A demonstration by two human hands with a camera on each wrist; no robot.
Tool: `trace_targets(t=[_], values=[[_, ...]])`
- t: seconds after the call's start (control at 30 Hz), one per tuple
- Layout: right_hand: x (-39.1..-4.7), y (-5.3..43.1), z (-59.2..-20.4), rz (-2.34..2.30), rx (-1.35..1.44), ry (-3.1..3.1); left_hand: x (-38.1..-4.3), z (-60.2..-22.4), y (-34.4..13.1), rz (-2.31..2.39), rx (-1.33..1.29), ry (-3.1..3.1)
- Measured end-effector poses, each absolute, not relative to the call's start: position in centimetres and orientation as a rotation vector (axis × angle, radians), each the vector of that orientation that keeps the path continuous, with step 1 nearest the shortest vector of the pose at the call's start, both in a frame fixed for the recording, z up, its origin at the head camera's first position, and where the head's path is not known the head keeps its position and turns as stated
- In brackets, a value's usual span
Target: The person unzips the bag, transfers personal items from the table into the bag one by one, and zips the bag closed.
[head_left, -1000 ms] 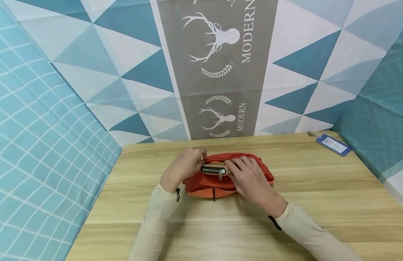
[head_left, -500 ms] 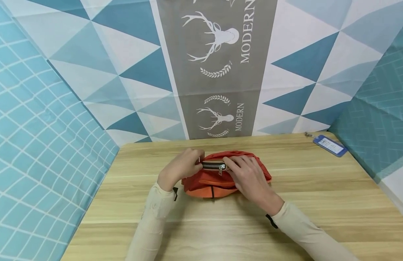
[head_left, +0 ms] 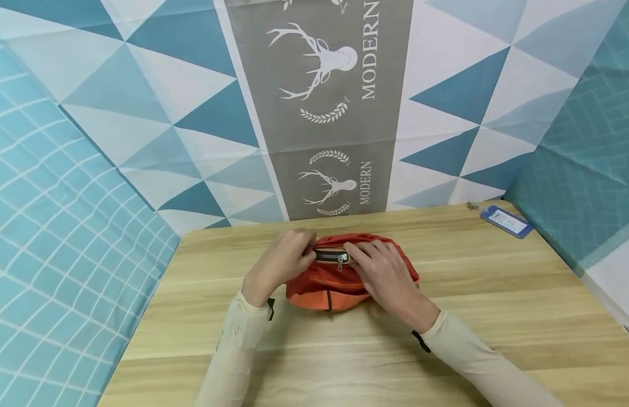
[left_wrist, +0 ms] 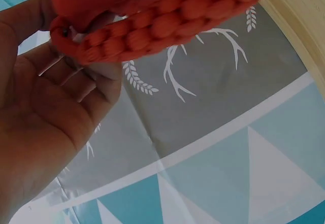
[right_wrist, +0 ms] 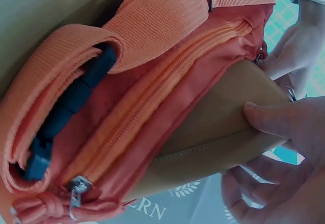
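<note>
A red waist bag with an orange strap stands at the back middle of the table. From its opening sticks a tan zip pouch, with a dark zipper and silver pull facing front. My right hand pinches the pouch's right side, thumb on one face and fingers on the other. My left hand grips the bag at the left end of its opening, beside the pouch. A red braided cord hangs across its fingers in the left wrist view. The pouch's lower part is hidden inside the bag.
A blue card holder with a metal clip lies at the table's far right corner. Patterned cloth walls stand behind and at both sides. The wooden table extends in front of the bag.
Both hands stay at the bag's opening and shift slightly. Less of the pouch shows above the bag's front than a second ago. The head view has drifted a little.
</note>
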State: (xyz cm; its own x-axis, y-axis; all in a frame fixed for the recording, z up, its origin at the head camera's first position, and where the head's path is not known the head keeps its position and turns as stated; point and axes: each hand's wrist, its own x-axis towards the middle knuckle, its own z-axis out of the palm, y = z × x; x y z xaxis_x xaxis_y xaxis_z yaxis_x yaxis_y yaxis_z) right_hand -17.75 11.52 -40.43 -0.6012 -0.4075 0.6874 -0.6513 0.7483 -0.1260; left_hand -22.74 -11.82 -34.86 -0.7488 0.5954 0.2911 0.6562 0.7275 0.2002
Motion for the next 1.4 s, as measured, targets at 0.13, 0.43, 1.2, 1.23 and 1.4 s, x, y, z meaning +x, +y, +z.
trace_targets(t=[0.13, 0.43, 1.2, 1.23, 1.4], values=[[-17.5, 11.3, -40.3, 0.463, 0.722, -2.305, -22.3, -34.6, -11.6, -0.449, -1.010, -2.750], [-17.9, 11.6, -40.5, 0.350, 0.907, -2.339, -22.0, -34.6, -11.4, -0.594, -1.075, -2.736], [-17.1, 10.2, -42.2, 0.541, 0.965, -2.215, -21.3, -34.1, -11.1, -0.596, -1.128, -2.710], [-17.1, 10.2, -42.1, 0.550, 0.972, -2.231, -21.3, -34.0, -11.1, -0.594, -1.126, -2.710], [-17.1, 10.3, -42.1, 0.540, 1.023, -2.298, -21.2, -33.9, -11.2, -0.583, -1.123, -2.709]])
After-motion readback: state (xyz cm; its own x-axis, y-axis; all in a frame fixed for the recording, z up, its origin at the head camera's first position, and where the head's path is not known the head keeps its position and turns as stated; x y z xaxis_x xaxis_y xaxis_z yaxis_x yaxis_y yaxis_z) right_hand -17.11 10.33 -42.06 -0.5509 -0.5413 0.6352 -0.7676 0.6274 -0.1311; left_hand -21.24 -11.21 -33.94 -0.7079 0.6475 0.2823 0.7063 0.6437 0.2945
